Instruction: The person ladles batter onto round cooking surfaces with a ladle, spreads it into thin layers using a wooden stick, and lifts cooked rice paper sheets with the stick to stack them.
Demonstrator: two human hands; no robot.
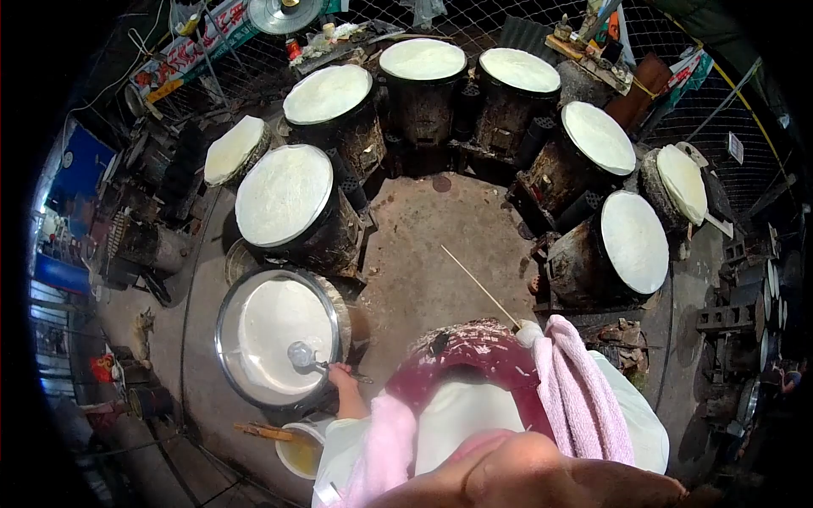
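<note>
My left hand point(343, 375) is closed round the handle of a ladle point(301, 354). The ladle's round metal bowl is over the creamy white batter point(269, 315), inside a wide basin with a shiny rim point(222, 339). On the other side, my right hand point(528, 333), which looks covered by a white glove, grips a long thin stick point(474, 282). That stick points forward and left over the floor. A pink towel partly covers the right arm, so the finger positions there are hard to see.
Several drum stoves point(343, 229) stand in an arc, topped by round pans with pale sheets point(285, 195). Two other pale sheets lie on round supports outside the arc, one of them point(683, 184) at right. A bucket point(301, 453) with wooden sticks point(264, 432) is beside the basin.
</note>
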